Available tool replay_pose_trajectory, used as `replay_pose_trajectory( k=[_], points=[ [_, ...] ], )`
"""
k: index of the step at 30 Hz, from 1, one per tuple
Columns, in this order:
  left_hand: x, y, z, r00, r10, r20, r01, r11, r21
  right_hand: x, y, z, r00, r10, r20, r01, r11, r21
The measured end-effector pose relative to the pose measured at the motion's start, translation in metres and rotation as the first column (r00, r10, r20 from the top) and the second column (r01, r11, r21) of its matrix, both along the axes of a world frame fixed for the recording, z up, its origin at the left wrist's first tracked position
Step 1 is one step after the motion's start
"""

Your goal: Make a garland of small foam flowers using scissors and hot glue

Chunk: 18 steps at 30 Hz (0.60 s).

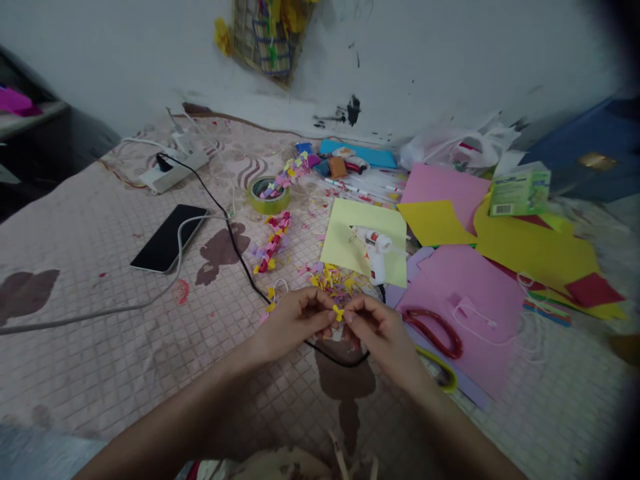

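A small yellow paper piece point(339, 313) is pinched between both hands at the centre of the head view. My left hand point(296, 321) grips its left side with thumb and fingertips, and my right hand point(376, 328) holds the right side the same way. Just beyond the fingertips lies a pile of yellow and purple paper scraps point(333, 280). A white glue gun point(375, 250) rests on a pale yellow sheet point(337, 233) behind my right hand. Strings of small paper shapes point(273, 243) lie beyond my left hand.
A phone point(169, 239), power strip point(173, 175) and cables spread across the left side. Green tape point(269, 195) sits behind the hands. Red-handled scissors point(434, 331) lie near my right forearm, beside pink sheets point(493, 293) and yellow paper point(540, 250). A wall stands behind.
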<state>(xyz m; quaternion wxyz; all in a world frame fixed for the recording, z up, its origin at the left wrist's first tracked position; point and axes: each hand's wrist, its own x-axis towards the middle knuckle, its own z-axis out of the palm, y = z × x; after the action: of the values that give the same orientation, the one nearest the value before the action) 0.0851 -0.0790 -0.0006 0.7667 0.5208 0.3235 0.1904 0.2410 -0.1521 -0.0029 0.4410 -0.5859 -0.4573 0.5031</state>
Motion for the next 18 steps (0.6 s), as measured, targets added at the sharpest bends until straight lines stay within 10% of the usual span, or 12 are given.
replay_pose_trajectory(
  k=[11, 18],
  points=[
    [-0.008, 0.005, -0.003, 0.998, 0.049, 0.039, -0.051, 0.998, 0.042, 0.028, -0.002, 0.014, 0.968, -0.096, 0.232, 0.068, 0.990, 0.126],
    [-0.027, 0.023, 0.010, 0.974, 0.227, 0.012, -0.227, 0.967, 0.118, 0.090, 0.025, -0.001, 0.659, -0.227, 0.717, 0.090, 0.970, 0.224]
  ],
)
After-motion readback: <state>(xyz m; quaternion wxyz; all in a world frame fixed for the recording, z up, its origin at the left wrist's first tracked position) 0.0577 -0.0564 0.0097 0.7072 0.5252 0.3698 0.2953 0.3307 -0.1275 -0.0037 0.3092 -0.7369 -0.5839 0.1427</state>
